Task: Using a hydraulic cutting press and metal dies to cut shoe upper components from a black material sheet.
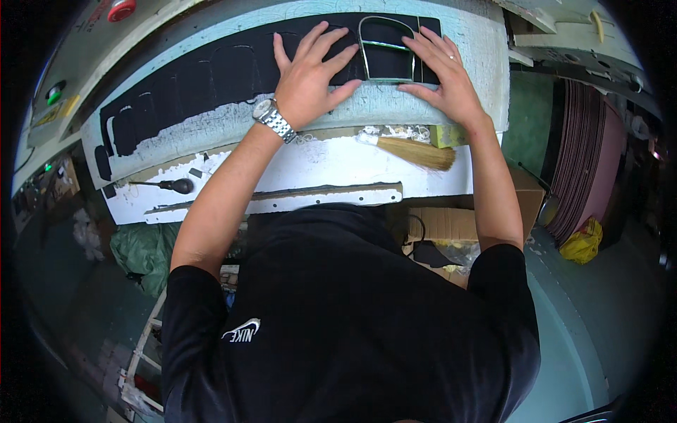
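Observation:
A long black sheet (233, 70) lies across a worn pale blue cutting board (479, 63), with cut outlines along its left and middle stretch. Near its right end rests a metal cutting die (387, 45), a rounded arch with a crossbar. My left hand (308, 81) lies flat on the sheet just left of the die, fingers spread. At the die's right side is my right hand (451, 81), its fingers stretched out. The fingertips touch or nearly touch the die's right edge, and the thumb sits by its lower right corner.
Along the white ledge lie a straw brush (416, 153), a yellow-green block (449, 135) and a black-handled pointed tool (182, 186). Machine panels with a red button (121, 9) and green button (54, 93) stand left. Stacked sheets (578, 151) and a yellow bag (582, 240) are right.

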{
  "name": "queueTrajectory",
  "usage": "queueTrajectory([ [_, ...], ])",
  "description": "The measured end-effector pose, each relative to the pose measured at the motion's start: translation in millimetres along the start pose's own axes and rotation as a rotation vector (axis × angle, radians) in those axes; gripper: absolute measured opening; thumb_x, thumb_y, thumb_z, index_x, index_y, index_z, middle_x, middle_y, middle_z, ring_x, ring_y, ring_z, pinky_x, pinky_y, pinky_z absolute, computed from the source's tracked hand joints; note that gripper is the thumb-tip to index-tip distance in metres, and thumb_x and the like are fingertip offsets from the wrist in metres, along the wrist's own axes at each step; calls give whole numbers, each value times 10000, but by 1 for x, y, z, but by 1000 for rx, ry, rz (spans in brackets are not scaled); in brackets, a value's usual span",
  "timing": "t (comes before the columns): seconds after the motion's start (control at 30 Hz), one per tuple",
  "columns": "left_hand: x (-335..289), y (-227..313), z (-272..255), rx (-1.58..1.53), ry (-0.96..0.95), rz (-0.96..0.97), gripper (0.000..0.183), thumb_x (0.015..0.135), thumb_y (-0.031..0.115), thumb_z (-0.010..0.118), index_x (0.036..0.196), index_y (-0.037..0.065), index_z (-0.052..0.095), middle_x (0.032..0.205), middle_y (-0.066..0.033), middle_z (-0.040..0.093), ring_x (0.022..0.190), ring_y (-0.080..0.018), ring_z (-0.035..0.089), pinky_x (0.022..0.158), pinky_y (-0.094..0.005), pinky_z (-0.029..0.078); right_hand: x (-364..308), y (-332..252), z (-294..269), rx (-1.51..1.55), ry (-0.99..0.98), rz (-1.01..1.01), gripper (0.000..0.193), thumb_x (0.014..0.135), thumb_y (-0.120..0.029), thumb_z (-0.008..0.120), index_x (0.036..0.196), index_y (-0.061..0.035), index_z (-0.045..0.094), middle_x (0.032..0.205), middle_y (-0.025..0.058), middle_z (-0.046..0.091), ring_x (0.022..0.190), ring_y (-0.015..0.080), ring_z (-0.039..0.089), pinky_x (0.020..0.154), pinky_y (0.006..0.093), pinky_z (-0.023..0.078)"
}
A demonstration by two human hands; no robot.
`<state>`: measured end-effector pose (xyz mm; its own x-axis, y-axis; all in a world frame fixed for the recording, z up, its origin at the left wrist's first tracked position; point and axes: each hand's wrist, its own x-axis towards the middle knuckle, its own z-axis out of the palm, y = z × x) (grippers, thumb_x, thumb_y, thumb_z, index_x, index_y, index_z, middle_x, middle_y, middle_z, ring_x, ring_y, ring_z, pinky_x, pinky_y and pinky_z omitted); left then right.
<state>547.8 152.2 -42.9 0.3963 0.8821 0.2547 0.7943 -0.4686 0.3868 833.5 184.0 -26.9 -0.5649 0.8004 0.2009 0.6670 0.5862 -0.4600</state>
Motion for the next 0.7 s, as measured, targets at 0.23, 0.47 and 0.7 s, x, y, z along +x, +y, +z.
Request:
queueTrajectory([
  [0.23,0,-2,1,26,-3,17,546,835,459,762,1328,241,676,1511,-36,507,1471,-277,360,1095,-788,35,0,7,-7,144,42,-44,820,723,-223,883,1464,-176,534,1488,108,540,1428,294,456,1243,487,259],
  [0.47,0,-2,4,32,9,17,527,842,466,756,1314,239,693,1508,-40,513,1477,-269,354,1111,-771,29,1,8,-8,152,54,-22,775,747,-230,867,1454,-198,552,1486,126,540,1417,302,466,1245,482,257],
  [0.7,0,1,2,83,-33,-4,544,865,504,734,1335,235,685,1546,-41,484,1494,-261,339,1151,-728,26,-2,10,-6,128,52,-14,778,756,-249,860,1465,-227,540,1504,114,523,1416,307,464,1246,477,258],
])
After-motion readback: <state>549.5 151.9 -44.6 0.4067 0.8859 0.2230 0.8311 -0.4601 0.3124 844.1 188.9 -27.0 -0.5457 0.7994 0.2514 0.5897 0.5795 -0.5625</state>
